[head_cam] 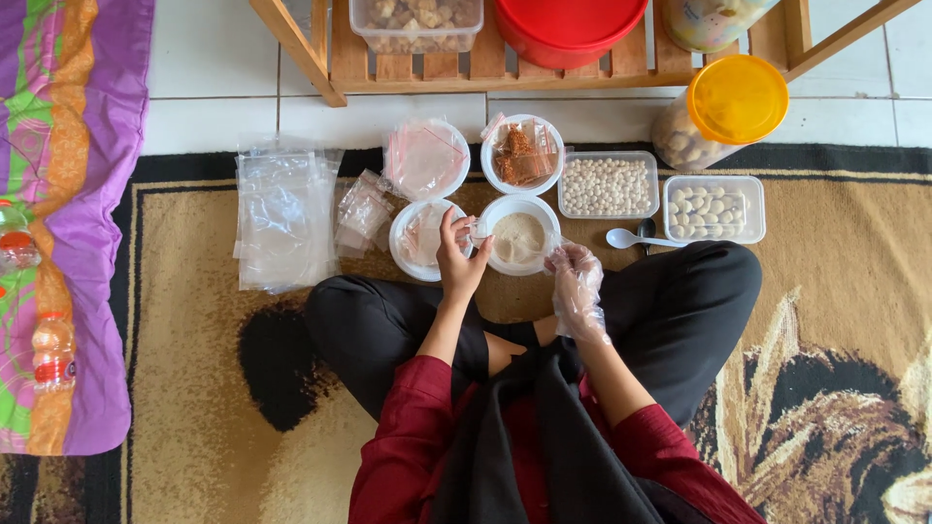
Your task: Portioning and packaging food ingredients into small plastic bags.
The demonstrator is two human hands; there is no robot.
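The person sits cross-legged on a rug. The left hand [458,260] has its fingers [452,229] curled close together, pinching a small clear bag [476,231] at the rim of a white bowl of pale powder [519,236]. The bag sits just past the fingertips, touching them. The right hand [577,287] wears a thin clear glove. Its fingers [563,258] are bent and loosely open, holding nothing, just beside the same bowl. A white spoon [631,238] lies a little way off from those gloved fingers, next to a tub of pale round pieces [715,208].
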